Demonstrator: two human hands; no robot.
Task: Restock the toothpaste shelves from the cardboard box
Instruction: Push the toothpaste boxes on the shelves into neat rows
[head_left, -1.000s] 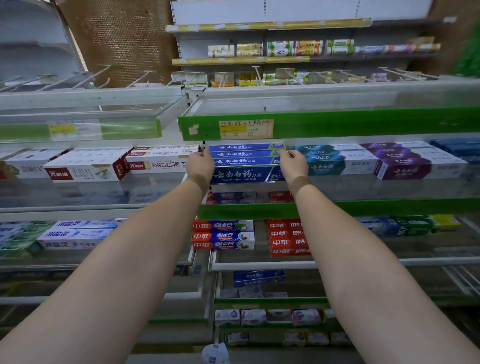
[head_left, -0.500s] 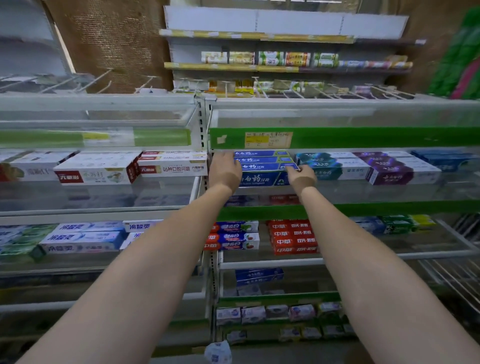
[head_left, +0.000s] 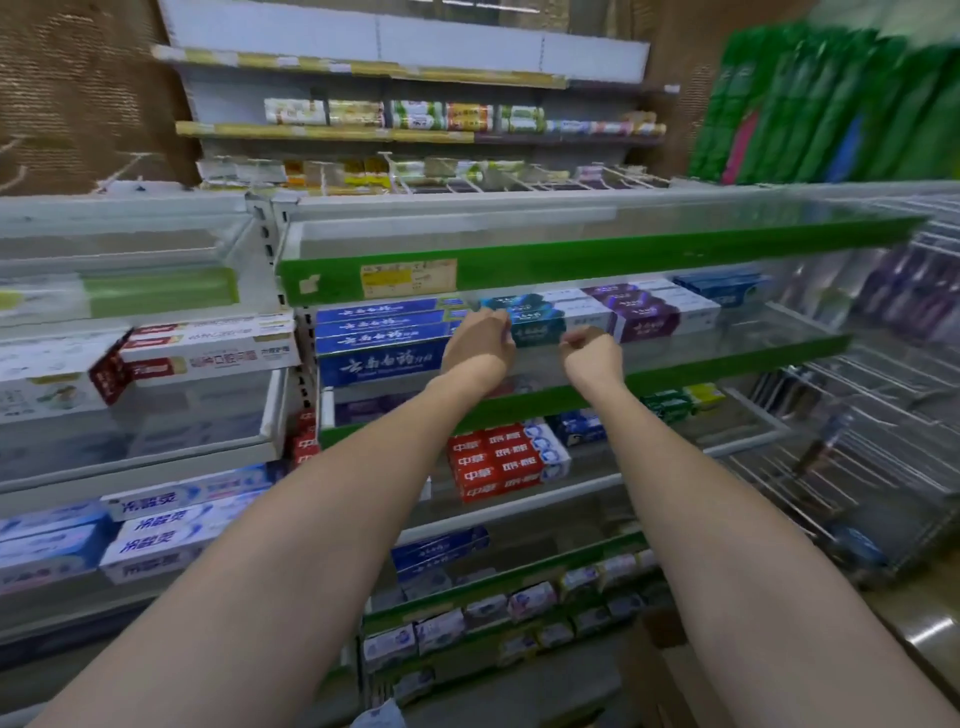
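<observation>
progress: blue toothpaste boxes (head_left: 382, 340) stacked left of both hands, shelf gaps remain | left hand (head_left: 480, 345) curled, contact unclear | right hand (head_left: 592, 356) loosely curled, empty

I see my left hand (head_left: 480, 345) at the stacked blue toothpaste cartons (head_left: 382, 338), my right hand (head_left: 592, 356) loosely curled beside it, holding nothing.
</observation>
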